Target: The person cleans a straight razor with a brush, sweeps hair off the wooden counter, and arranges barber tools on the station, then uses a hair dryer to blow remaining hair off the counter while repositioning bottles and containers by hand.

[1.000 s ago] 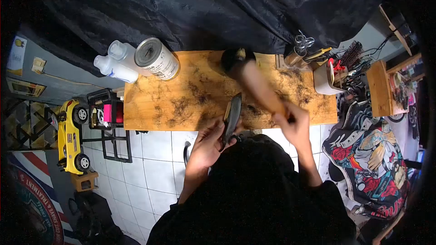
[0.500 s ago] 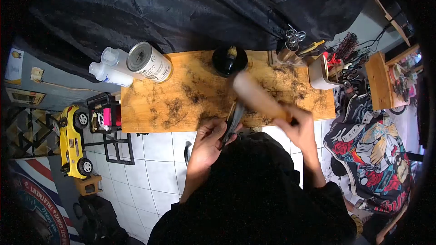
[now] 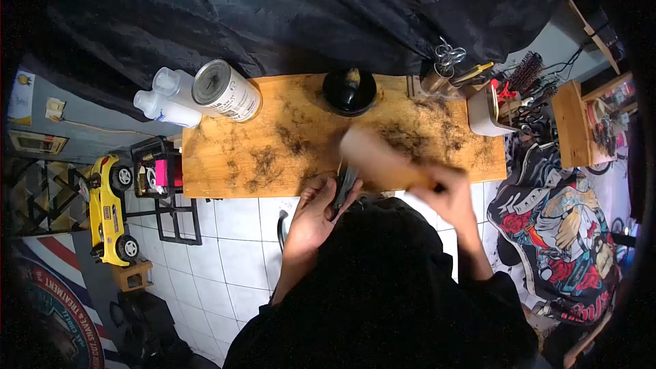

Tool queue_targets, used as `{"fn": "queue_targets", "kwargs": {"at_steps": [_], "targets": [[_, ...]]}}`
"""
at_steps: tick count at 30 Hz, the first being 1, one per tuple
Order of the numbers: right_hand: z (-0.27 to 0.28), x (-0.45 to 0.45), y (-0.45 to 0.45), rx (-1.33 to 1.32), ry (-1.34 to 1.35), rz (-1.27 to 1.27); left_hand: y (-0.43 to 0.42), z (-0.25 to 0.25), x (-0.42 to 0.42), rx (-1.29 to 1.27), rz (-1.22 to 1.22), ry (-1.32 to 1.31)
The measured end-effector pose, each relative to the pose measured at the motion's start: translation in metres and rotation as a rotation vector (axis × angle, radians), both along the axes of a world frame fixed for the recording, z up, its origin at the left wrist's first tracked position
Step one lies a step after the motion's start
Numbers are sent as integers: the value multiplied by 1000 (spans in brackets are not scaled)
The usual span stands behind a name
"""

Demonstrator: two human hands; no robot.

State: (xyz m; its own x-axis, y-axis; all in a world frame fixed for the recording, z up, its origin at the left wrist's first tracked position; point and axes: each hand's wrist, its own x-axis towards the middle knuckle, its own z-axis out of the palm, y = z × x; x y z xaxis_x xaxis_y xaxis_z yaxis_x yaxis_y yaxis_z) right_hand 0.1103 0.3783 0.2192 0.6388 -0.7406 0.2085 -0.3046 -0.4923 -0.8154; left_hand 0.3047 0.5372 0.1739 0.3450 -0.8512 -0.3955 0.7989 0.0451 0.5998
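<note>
Left hand (image 3: 311, 213): just left of the lower centre of the frame, its thumb and fingers pinching a slim dark tool (image 3: 346, 184) between them.
Right hand (image 3: 451, 198): right of centre, fingers curled round the handle of a brush (image 3: 383, 153); blur hides the exact grip.
Dark tool: between the left thumb and fingers, its upper end poking out above them; its long axis stands close to upright in the frame, the top leaning a little right.
Brush: stretches up and left from the right fingers, its long axis slanting from the handle at lower right to the pale, blurred head near the centre.
Brush head to dark tool: the head lies just above the tool's upper end, the 2 long axes crossing at a slant; I cannot tell whether they touch. The left hand is nearer the head, though the right hand holds the handle.
Table (image 3: 202, 176): behind both tools, strewn with dark hair clippings (image 3: 265, 162).
Black bowl (image 3: 348, 100): on the table's upper edge, above the brush head, apart from both hands.
Upper left: a large can (image 3: 236, 98) beside 2 plastic bottles (image 3: 164, 109).
Upper right: a metal cup (image 3: 435, 83) near a white container (image 3: 482, 116).
</note>
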Motion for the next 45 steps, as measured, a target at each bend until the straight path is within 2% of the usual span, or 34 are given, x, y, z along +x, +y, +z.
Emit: {"fn": "queue_targets", "kwargs": {"at_steps": [1, 3, 4, 5, 6, 8, 9, 11, 12, 14, 17, 18, 19, 20, 21, 23, 25, 27, 29, 31, 33, 35, 37, 39, 41, 42, 43, 45], "targets": [[3, 0, 8, 7, -7, 211, -2, -4, 1, 48, 26, -18], [8, 10, 14, -83, -5, 400, -15, 2, 1, -69, -125, -20], [3, 9, 16, -120, 9, 371, 1, -16, 5, -11, -199, -720], [-2, 7, 14, -119, 10, 359, 6, -20, 7, 6, -258, -1069], [-5, 4, 8, -51, 70, 206, 11, -24, 8, 36, -271, -1422], [-5, 2, -10, -3, 98, -30, -3, 3, 2, -22, -204, -218], [-5, 2, -15, -59, 76, -195, -5, 3, 0, -26, -205, -219], [9, 2, -18, 177, -41, -281, -7, 4, -1, -140, -173, -118], [9, -2, -16, 176, -41, -281, -10, 6, -1, -140, -172, -118], [6, -14, -5, 133, -6, -5, -16, 9, -1, -104, -180, 66], [4, -6, 14, -173, -49, 315, -13, -12, -10, -106, -137, 82], [1, -7, 13, -173, -50, 310, -18, -2, -10, -78, -123, 102], [-4, -8, 12, -139, 26, 226, -22, 9, -11, -50, -108, 123], [-7, -9, 10, -103, 102, 144, -22, 2, -6, -130, -258, 187], [-4, -9, 2, 18, 58, 34, -21, -2, -3, -211, -405, 251], [-3, -6, -11, -77, 4, -259, -22, -2, -3, -137, -408, 261], [6, -6, -12, -37, -68, -297, -23, -9, 1, -297, -446, 803], [8, -8, -7, 7, -139, -334, -23, -8, -4, -220, -384, 725], [6, -16, 7, -69, -60, 99, -27, -1, -10, -143, -324, 646], [15, -8, 15, -181, -38, 272, -33, 15, -13, -76, -210, 598], [2, -16, 15, -97, 86, 164, -35, 24, -13, 17, -127, 592], [-1, -16, -4, 61, 71, -83, -22, -16, -2, -257, -489, 457], [5, -9, -15, -91, -29, -373, -25, -8, -6, -198, -489, 446], [12, -15, -17, -2, -65, -378, -25, -5, -8, -336, -485, 631], [15, -24, -6, 28, 29, -90, -21, -25, -8, -358, -440, 622], [7, -22, -2, 1, -50, 75, -23, -18, -8, -320, -403, 683], [7, -23, 5, -133, -34, 183, -24, -10, -8, -283, -362, 743], [9, -15, 9, -94, -12, 313, -27, -4, -7, -233, -277, 814]]}}
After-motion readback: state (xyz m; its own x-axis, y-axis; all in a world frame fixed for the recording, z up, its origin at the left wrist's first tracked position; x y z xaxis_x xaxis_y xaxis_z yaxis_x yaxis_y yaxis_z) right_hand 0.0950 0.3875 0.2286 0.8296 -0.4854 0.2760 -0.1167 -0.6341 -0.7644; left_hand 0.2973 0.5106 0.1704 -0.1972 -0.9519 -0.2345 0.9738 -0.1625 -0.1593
